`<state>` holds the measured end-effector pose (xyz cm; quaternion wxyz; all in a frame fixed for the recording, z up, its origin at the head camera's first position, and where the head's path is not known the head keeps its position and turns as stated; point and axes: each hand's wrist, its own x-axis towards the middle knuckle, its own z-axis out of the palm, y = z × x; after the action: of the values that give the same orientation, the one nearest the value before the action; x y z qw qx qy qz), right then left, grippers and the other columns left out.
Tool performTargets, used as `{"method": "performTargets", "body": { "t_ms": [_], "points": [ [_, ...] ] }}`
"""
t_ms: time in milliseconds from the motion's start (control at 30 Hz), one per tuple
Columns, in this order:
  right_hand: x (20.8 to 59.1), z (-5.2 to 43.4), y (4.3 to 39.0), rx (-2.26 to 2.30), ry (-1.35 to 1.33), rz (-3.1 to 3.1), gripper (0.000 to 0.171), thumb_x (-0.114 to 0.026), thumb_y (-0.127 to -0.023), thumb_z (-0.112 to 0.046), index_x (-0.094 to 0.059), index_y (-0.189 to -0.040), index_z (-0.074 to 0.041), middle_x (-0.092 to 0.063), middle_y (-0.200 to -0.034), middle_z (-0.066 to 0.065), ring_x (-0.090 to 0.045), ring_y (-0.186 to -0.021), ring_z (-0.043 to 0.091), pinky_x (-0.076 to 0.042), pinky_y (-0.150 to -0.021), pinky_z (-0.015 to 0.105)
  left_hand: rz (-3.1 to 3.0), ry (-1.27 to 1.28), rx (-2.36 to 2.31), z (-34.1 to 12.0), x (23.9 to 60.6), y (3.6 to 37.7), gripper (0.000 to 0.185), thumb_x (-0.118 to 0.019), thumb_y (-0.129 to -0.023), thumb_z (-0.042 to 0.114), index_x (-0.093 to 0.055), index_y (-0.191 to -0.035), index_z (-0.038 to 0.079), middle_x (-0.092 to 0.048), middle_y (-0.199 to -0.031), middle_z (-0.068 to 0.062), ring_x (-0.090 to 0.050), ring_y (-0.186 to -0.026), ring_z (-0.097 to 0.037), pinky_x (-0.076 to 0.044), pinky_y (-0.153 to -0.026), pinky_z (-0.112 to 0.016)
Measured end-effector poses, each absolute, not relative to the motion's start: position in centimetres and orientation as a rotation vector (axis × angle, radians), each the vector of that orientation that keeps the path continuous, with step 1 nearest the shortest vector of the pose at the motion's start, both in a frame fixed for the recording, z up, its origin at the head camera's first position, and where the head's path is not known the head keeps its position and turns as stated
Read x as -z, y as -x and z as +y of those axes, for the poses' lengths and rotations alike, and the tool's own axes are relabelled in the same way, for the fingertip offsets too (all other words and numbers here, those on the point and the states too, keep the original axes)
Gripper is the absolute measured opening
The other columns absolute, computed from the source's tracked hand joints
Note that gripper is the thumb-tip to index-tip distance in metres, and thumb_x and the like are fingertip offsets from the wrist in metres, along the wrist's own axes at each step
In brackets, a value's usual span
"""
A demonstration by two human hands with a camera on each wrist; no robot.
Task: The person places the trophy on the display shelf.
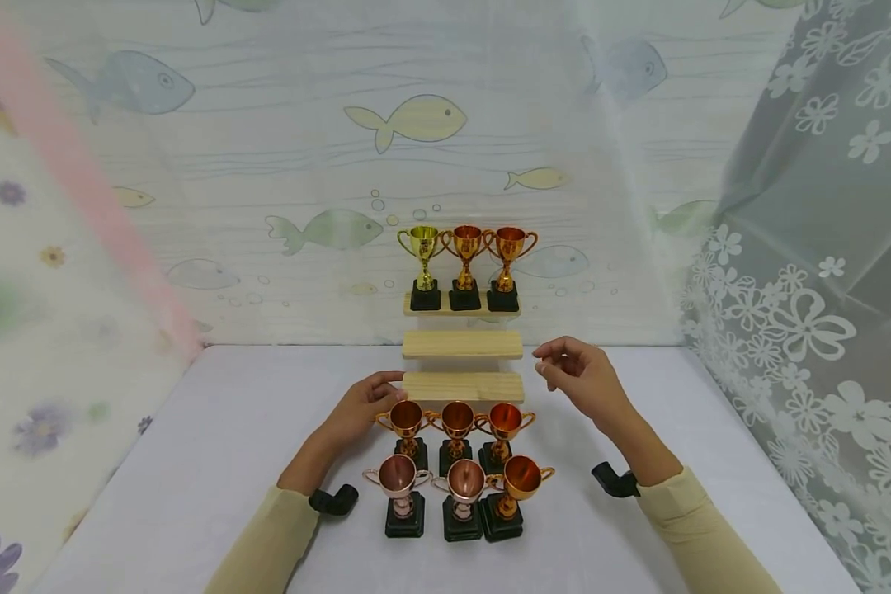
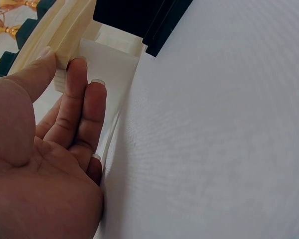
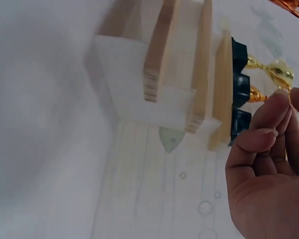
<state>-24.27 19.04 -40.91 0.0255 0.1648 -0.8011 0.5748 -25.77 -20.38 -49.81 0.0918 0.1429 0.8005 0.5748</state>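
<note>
Six trophies [image 1: 456, 466] stand on a white table [image 1: 193, 462] before fish-patterned wallpaper [image 1: 282, 165].

Both arms wear long beige sleeves [image 1: 267, 536] that end just short of the wrists. A small black mount [image 1: 334, 500] is strapped under the left wrist, and another black mount [image 1: 615, 481] sits under the right. The left hand [image 1: 356, 412] and right hand [image 1: 582, 375] are bare, with short, pale-tipped nails.
</note>
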Motion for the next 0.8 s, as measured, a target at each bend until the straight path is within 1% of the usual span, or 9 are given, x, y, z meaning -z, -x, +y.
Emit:
{"method": "performTargets", "body": {
  "t_ms": [67,200,233,400,500,667,800],
  "points": [
    [41.6,19.2,24.0,-1.787,-0.568,-2.489,0.017,-0.072,-0.102,-0.010,-0.071,-0.118,-0.004,-0.063,-0.096,0.014,-0.062,-0.076,0.033,-0.054,-0.069,0.028,2.378,-0.430,-1.710,-20.4,49.7,25.7,0.049,-0.065,-0.108,0.023,-0.052,-0.151,0.002,-0.075,-0.107,-0.009,-0.069,-0.099,-0.018,-0.049,-0.090,-0.026],
    [42.8,19.4,23.5,-1.817,-0.662,-2.500,0.019,-0.072,-0.102,-0.009,-0.071,-0.121,-0.005,-0.064,-0.097,0.015,-0.063,-0.076,0.022,-0.055,-0.071,0.030,2.373,-0.432,-1.721,-20.4,49.9,25.8,0.049,-0.064,-0.108,0.021,-0.052,-0.152,0.001,-0.075,-0.107,-0.010,-0.069,-0.098,-0.017,-0.049,-0.090,-0.025],
    [43.0,19.4,23.4,-1.828,-0.685,-2.500,0.020,-0.071,-0.102,-0.009,-0.071,-0.122,-0.005,-0.064,-0.098,0.014,-0.063,-0.077,0.022,-0.055,-0.072,0.031,2.373,-0.433,-1.720,-20.4,49.9,25.8,0.049,-0.064,-0.108,0.021,-0.052,-0.152,0.001,-0.074,-0.107,-0.010,-0.069,-0.098,-0.017,-0.049,-0.090,-0.025],
    [44.0,19.7,23.1,-1.872,-0.806,-2.508,0.026,-0.070,-0.102,-0.006,-0.068,-0.126,0.004,-0.065,-0.097,0.013,-0.064,-0.078,0.021,-0.058,-0.073,0.038,2.369,-0.434,-1.720,-20.2,50.0,25.9,0.048,-0.064,-0.109,0.021,-0.053,-0.151,0.002,-0.075,-0.107,-0.010,-0.069,-0.098,-0.017,-0.049,-0.090,-0.025],
    [44.5,19.7,23.2,-1.862,-0.858,-2.532,0.026,-0.069,-0.101,-0.003,-0.068,-0.126,0.005,-0.066,-0.097,0.013,-0.064,-0.080,0.019,-0.059,-0.073,0.039,2.377,-0.438,-1.710,-20.1,49.9,25.9,0.048,-0.064,-0.108,0.022,-0.053,-0.151,0.003,-0.075,-0.108,-0.010,-0.069,-0.099,-0.017,-0.049,-0.091,-0.025],
    [45.2,19.6,23.2,-1.803,-1.000,-2.549,0.024,-0.069,-0.099,0.002,-0.071,-0.122,0.000,-0.069,-0.100,0.012,-0.064,-0.085,0.019,-0.059,-0.075,0.036,2.396,-0.424,-1.688,-20.2,50.0,25.9,0.049,-0.064,-0.108,0.023,-0.053,-0.152,0.003,-0.076,-0.109,-0.010,-0.070,-0.101,-0.016,-0.048,-0.092,-0.025],
    [45.5,19.3,23.1,-1.805,-1.118,-2.536,0.026,-0.069,-0.098,0.004,-0.071,-0.122,-0.005,-0.073,-0.105,0.009,-0.067,-0.089,0.020,-0.058,-0.078,0.032,2.414,-0.409,-1.679,-20.3,50.0,25.9,0.049,-0.065,-0.108,0.023,-0.054,-0.151,0.004,-0.076,-0.109,-0.009,-0.070,-0.101,-0.016,-0.048,-0.093,-0.026]
  ]
}}
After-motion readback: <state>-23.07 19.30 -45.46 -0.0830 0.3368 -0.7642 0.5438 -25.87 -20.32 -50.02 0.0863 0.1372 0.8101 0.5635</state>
